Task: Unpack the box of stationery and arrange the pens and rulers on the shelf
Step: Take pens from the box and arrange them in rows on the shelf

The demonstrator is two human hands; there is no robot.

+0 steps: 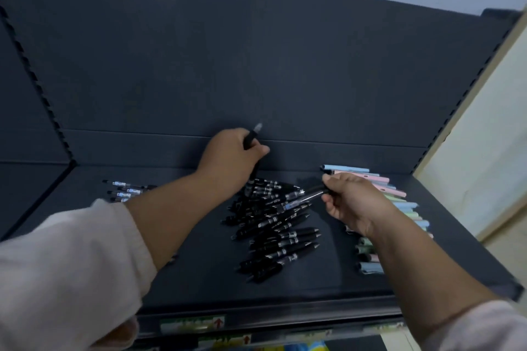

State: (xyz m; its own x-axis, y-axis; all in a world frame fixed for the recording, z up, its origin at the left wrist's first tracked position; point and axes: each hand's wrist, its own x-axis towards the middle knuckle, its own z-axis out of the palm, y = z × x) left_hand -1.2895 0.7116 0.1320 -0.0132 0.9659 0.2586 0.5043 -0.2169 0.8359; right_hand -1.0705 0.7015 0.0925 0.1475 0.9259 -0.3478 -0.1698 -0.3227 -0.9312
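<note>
While my left hand (231,157) is gripping a black pen (251,138), my right hand (352,199) is pinching a clear pen (306,196); labels illegible.

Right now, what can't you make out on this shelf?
All in the head view.
Print on black pens: too small and blurred.
Pastel pens: mid-row hidden behind right grip.
Left pens: some hidden behind left forearm.
Shelf tags: blurred.
</note>
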